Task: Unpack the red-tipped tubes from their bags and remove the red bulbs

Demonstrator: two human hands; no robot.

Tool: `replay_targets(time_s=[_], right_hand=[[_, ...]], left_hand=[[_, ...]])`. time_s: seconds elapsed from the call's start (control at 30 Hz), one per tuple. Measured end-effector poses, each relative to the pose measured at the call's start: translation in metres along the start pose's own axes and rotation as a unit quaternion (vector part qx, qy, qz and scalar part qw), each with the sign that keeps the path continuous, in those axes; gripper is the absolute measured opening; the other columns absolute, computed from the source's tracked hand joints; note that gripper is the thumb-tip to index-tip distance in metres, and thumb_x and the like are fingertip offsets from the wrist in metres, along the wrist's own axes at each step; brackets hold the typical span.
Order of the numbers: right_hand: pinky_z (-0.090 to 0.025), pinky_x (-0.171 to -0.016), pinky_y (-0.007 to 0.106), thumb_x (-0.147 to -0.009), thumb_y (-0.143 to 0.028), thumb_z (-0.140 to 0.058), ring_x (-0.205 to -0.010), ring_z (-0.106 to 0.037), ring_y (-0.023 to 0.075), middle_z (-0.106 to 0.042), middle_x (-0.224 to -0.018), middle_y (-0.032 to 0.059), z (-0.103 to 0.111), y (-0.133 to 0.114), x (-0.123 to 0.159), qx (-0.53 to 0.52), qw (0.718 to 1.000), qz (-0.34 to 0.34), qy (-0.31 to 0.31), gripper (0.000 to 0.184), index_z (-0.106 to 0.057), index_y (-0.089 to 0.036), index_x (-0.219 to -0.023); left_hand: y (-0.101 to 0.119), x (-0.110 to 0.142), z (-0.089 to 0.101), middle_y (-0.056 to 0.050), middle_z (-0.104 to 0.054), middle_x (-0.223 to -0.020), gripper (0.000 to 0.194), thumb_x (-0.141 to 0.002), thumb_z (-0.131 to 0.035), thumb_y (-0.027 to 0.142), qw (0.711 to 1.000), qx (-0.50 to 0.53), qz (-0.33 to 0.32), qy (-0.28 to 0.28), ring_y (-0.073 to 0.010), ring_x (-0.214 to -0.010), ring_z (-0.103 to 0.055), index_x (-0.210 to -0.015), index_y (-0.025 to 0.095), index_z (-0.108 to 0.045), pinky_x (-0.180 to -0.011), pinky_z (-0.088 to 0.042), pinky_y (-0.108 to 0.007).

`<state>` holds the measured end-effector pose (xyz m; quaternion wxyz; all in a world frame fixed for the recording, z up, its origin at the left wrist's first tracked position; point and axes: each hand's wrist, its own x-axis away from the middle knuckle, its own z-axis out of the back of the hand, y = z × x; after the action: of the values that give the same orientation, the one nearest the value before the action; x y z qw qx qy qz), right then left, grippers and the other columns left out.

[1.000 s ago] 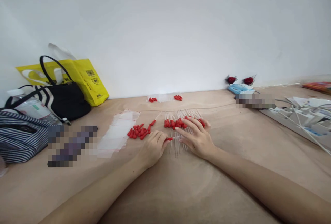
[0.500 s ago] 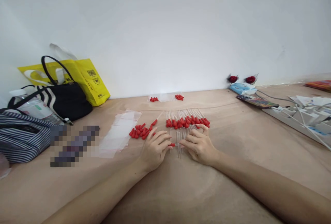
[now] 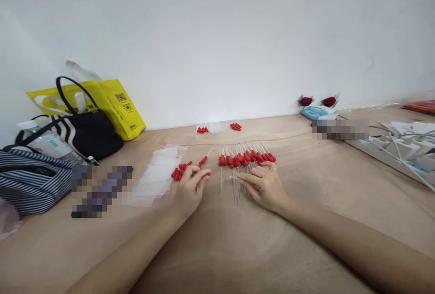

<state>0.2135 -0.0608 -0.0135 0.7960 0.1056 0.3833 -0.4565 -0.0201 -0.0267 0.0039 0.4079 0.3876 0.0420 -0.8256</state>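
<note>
My left hand (image 3: pixel 190 187) is closed in a pinch on a red rubber bulb (image 3: pixel 206 174), just right of a loose pile of red bulbs (image 3: pixel 177 173). My right hand (image 3: pixel 267 185) pinches a thin clear dropper tube (image 3: pixel 234 176), whose end sticks out leftward past the fingertips. Under and beside these fingers lie several bare clear tubes (image 3: pixel 235 194), and one lone tube (image 3: pixel 221 183) is a little to their left. Beyond the right hand, droppers with red bulbs (image 3: pixel 245 158) form a row, their pale tips pointing away. Another bulbed dropper (image 3: pixel 203 161) lies tilted by the pile.
Clear zip bags (image 3: pixel 154 171) overlap on the left, and bagged red bulbs (image 3: pixel 235 127) lie near the wall. A yellow bag (image 3: pixel 125 113), a black bag (image 3: pixel 97 133) and a striped pouch (image 3: pixel 37 180) crowd the far left. Power strips with cables (image 3: pixel 401 149) sit at right.
My hands have moved apart. The left one has gone left and away from me with a red bulb, towards the pile. My right hand has risen slightly, still pinching a tube.
</note>
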Motion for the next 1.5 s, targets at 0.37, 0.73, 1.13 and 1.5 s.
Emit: replay_targets(time_s=[0.37, 0.73, 1.13, 1.5], right_hand=[[-0.024, -0.080, 0.034, -0.077, -0.014, -0.045, -0.062, -0.047, 0.0118, -0.058, -0.059, -0.0002, -0.019, -0.018, -0.016, 0.006, 0.999, 0.030, 0.021, 0.016, -0.057, -0.016, -0.068], [-0.018, -0.083, 0.042, -0.076, -0.047, -0.050, -0.075, -0.045, 0.0172, -0.057, -0.069, 0.0023, -0.017, -0.033, -0.013, -0.008, 0.995, 0.058, -0.079, 0.031, -0.062, -0.020, -0.083], [-0.019, -0.081, 0.040, -0.077, -0.058, -0.043, -0.083, -0.042, 0.0186, -0.053, -0.087, 0.0052, -0.004, -0.011, -0.013, -0.004, 0.982, 0.101, -0.159, 0.048, -0.056, -0.024, -0.108], [-0.020, -0.084, 0.042, -0.077, -0.056, -0.044, -0.079, -0.043, 0.0176, -0.054, -0.081, 0.0046, -0.001, -0.008, -0.009, -0.007, 0.986, 0.112, -0.126, 0.046, -0.057, -0.023, -0.106]], left_hand=[[-0.080, -0.016, 0.034, 0.000, -0.054, -0.074, 0.039, -0.070, -0.050, 0.036, 0.967, -0.007, 0.253, -0.016, -0.0114, -0.057, -0.051, -0.104, 0.017, -0.050, -0.052, -0.043, -0.023], [-0.065, -0.013, 0.031, -0.001, -0.063, -0.075, 0.037, -0.072, -0.048, 0.048, 0.959, -0.026, 0.275, -0.064, -0.0123, -0.058, -0.053, -0.094, 0.019, -0.057, -0.053, -0.040, -0.022], [-0.061, -0.036, 0.026, -0.006, -0.063, -0.087, 0.032, -0.075, -0.043, 0.041, 0.970, -0.135, 0.161, -0.123, -0.0209, -0.083, -0.054, -0.085, 0.019, -0.064, -0.075, -0.040, -0.031], [-0.034, -0.088, -0.023, -0.009, -0.065, -0.067, 0.031, -0.068, -0.051, 0.047, 0.897, -0.217, 0.236, -0.304, -0.0263, -0.078, -0.058, -0.060, 0.020, -0.064, -0.067, -0.040, -0.034]])
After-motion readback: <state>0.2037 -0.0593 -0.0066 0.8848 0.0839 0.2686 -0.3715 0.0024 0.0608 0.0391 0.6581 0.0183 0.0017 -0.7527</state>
